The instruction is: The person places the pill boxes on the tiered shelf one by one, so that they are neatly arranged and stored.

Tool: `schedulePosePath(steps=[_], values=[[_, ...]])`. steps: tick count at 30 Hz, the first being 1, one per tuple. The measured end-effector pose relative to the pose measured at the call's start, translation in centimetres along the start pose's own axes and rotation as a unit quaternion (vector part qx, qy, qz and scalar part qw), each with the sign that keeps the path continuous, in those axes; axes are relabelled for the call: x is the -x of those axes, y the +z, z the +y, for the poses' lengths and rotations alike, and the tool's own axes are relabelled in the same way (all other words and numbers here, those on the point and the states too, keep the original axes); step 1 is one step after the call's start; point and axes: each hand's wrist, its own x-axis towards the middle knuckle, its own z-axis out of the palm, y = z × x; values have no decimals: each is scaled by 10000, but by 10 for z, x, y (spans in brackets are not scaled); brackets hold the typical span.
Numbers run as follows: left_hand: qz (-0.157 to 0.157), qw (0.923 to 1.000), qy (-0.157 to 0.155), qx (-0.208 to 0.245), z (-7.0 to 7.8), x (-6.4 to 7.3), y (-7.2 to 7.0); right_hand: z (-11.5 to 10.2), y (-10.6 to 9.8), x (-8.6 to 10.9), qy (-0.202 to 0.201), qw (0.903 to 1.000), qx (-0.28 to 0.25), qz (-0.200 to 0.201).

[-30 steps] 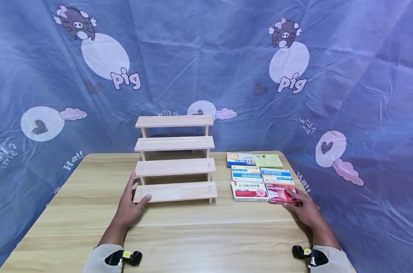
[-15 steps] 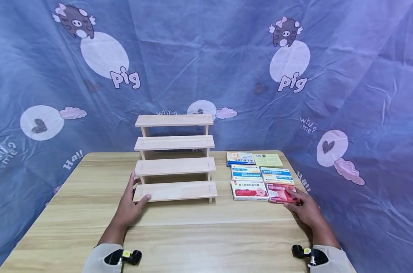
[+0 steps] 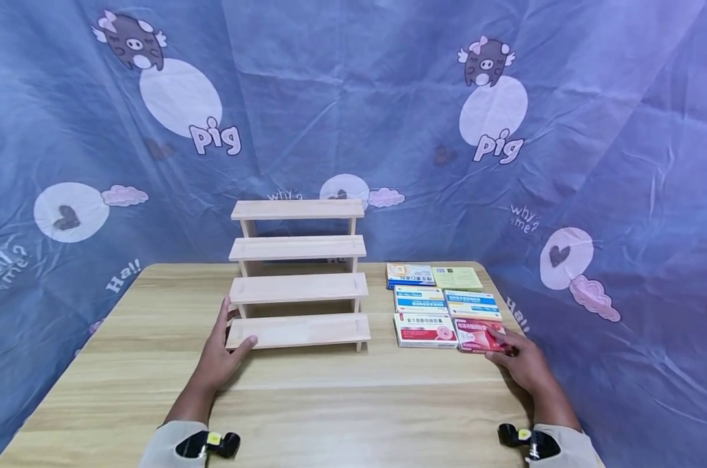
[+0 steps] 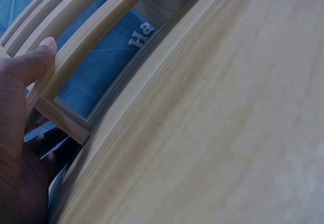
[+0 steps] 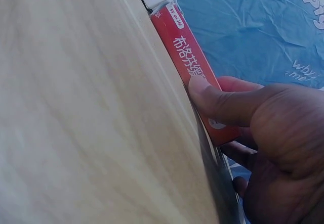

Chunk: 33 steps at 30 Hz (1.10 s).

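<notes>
On the right of a pale wood-grain surface [image 3: 353, 413] lies a flat red cardboard box with white lettering [image 3: 472, 335], just beside a white-and-red cardboard box [image 3: 425, 330]. Right hand [image 3: 523, 364]: fingers pinch the red box near its right end, thumb on the near side. Left hand [image 3: 216, 361]: thumb over the lowest board of a four-tier pale wooden stand [image 3: 299, 288], other fingers about its left side; spread or together, cannot tell. Judgement: a light pinch should serve, thin card probably dents; best to raise it straight, clear of its neighbour, with the stand steadied. Red box: near side bears white characters, edges look straight.
</notes>
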Motion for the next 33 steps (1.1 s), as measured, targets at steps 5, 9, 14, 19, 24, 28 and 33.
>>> schedulePosePath(steps=[5, 9, 14, 19, 24, 28, 33], values=[[20, 10000, 13, -64, 0, 2, 0, -1, 0, 1, -51, 9999, -72, 103], [20, 10000, -33, -82, -1, 3, 0, -2, -1, 2, 20, 9995, -280, 122], [-22, 10000, -65, -41, -2, 2, 0, -2, -2, 4, 118, 9993, -332, 139], [-32, 10000, -76, -21, -1, 3, 0, -1, -2, 6, 46, 9992, -326, 205], [-48, 10000, -85, 12, 0, 3, -1, -2, -4, 7, 26, 9994, -287, 203], [-58, 9999, -89, 46, 1, 3, -1, -4, -7, 8, 74, 9994, -254, 243], [-72, 9999, -126, 21, 2, 3, -1, -5, -7, 9, 52, 9991, -190, 367]])
